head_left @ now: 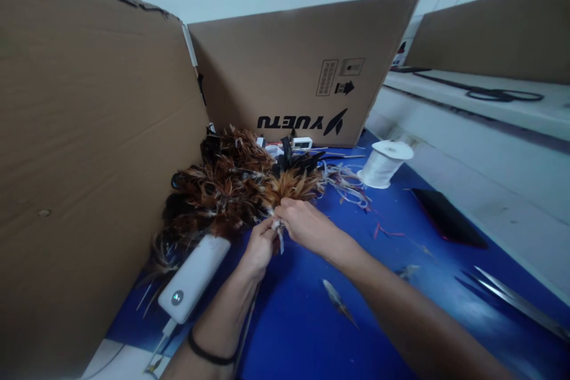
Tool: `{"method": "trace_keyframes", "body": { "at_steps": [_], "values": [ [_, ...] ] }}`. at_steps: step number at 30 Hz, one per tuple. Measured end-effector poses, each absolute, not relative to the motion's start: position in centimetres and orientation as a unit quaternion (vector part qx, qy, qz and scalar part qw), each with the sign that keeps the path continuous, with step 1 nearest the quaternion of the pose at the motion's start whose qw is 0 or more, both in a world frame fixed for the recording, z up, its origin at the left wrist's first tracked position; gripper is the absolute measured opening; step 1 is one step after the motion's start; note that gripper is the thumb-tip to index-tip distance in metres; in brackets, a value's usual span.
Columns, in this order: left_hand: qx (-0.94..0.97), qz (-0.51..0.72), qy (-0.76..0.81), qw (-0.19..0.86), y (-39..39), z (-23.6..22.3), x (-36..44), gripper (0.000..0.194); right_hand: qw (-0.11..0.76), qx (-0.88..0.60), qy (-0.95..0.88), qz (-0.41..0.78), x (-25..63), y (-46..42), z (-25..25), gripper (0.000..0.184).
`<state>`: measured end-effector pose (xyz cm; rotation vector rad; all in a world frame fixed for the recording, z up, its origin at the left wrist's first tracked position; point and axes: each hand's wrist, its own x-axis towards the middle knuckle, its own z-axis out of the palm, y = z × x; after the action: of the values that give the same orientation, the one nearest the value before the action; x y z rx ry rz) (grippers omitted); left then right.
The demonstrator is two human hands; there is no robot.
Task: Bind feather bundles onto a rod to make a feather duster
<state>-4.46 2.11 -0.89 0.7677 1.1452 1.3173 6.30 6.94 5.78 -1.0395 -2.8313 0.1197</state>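
Golden-brown feathers (289, 185) with black tips fan out beyond my fingers, gathered into a bunch. My left hand (262, 243) pinches the pale bound end of this feather bunch. Over the same spot my right hand (300, 219) is closed, its fingers at the binding. A short strip of white ribbon (281, 242) hangs down between the two hands. Just behind and to the left lies a heap of dark reddish-brown feathers (218, 190). What exactly the fingertips press on is partly hidden.
A white power bank (195, 279) with a cable lies left. A ribbon spool (385, 163) stands right, beside loose ribbon scraps (345, 181). Further right are a dark phone-like slab (447, 218) and metal scissors or tweezers (519, 300). Cardboard panels (285, 71) enclose the blue table (303, 332).
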Motion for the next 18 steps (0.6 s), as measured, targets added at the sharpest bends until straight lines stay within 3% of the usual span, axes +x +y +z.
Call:
{"method": "trace_keyframes", "body": {
  "at_steps": [5, 11, 14, 18],
  "values": [
    [0.328, 0.563, 0.483, 0.585, 2.0, -0.9, -4.4, 0.022, 0.037, -0.344, -0.938, 0.022, 6.1, 6.5, 6.3, 0.019],
    [0.360, 0.557, 0.495, 0.561, 2.2, -1.6, -4.4, 0.036, 0.038, -0.351, -0.935, 0.024, 6.0, 6.6, 5.9, 0.016],
    [0.356, 0.557, 0.500, 0.559, 2.2, -1.7, -4.4, 0.040, 0.083, -0.348, -0.932, 0.062, 6.2, 7.1, 5.6, 0.013],
    [0.344, 0.554, 0.511, 0.560, 2.3, -1.7, -4.4, 0.040, 0.206, -0.349, -0.903, 0.143, 6.7, 7.8, 5.0, 0.014]
  ]
}}
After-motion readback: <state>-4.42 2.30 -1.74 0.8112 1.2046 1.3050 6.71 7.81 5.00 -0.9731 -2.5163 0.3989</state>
